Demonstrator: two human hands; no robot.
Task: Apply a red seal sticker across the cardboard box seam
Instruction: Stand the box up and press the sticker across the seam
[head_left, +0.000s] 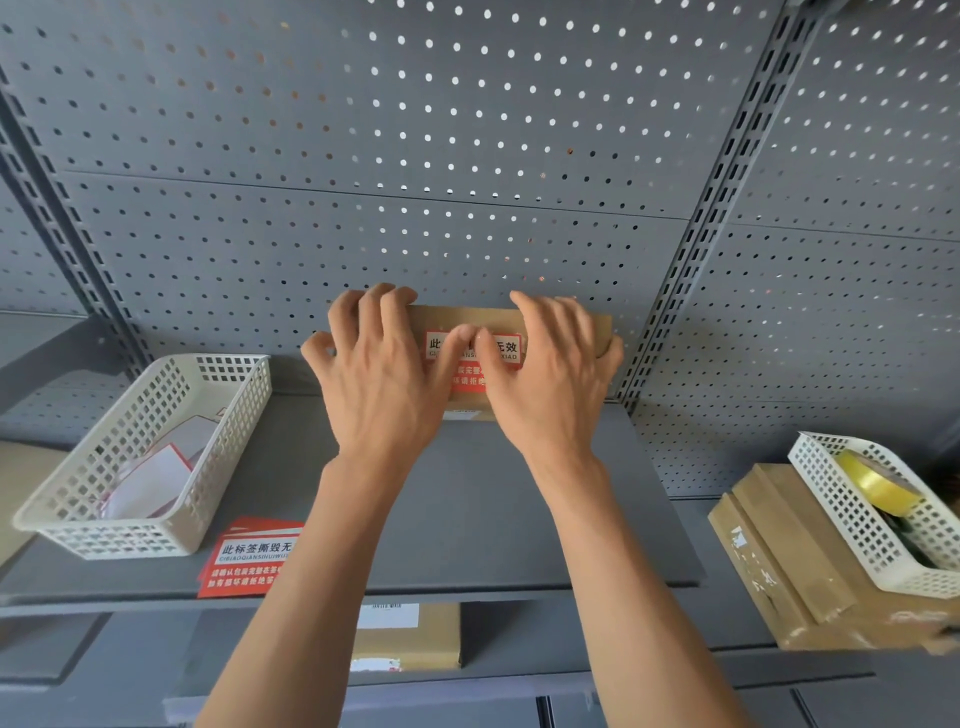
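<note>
A small brown cardboard box (457, 317) stands on the grey shelf (467, 493) against the pegboard. A red seal sticker (506, 347) with a white panel of Chinese text lies on its top and front. My left hand (379, 374) covers the box's left end, fingers curled over the back edge, thumb pressing the sticker. My right hand (550, 374) covers the right end in the same way, its thumb on the sticker beside the left thumb. Much of the sticker and box is hidden under both hands.
A white mesh basket (156, 452) with white backing papers sits at left, a stack of red stickers (249, 556) in front of it. At right, flat cardboard boxes (789, 551) carry a white basket (857, 509) with a yellow tape roll (872, 483). Another box (410, 639) lies on the lower shelf.
</note>
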